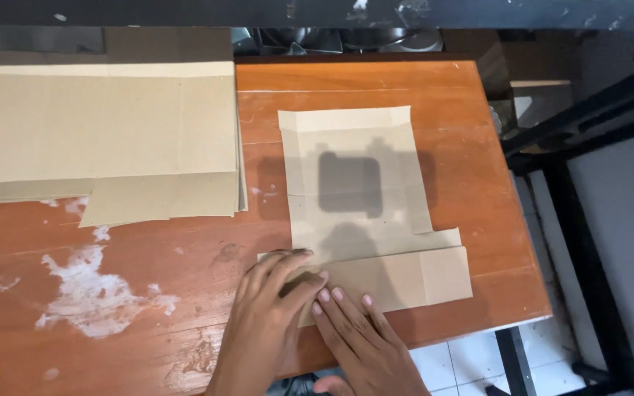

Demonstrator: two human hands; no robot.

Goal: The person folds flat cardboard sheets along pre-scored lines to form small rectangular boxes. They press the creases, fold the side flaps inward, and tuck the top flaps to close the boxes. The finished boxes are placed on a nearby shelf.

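Observation:
A flat cut cardboard blank (361,183) lies on the orange-brown wooden table (442,95), with its near flap folded over. My left hand (269,323) lies palm down on the left end of that folded flap (405,279), fingers spread. My right hand (357,334) rests beside it, fingertips pressing the flap's near edge. Neither hand grips anything. A dark square shadow falls on the middle of the blank.
A stack of larger cardboard sheets (97,132) covers the table's far left. White worn patches (89,286) mark the wood at the near left. A black metal frame (581,220) and white floor tiles lie past the table's right edge.

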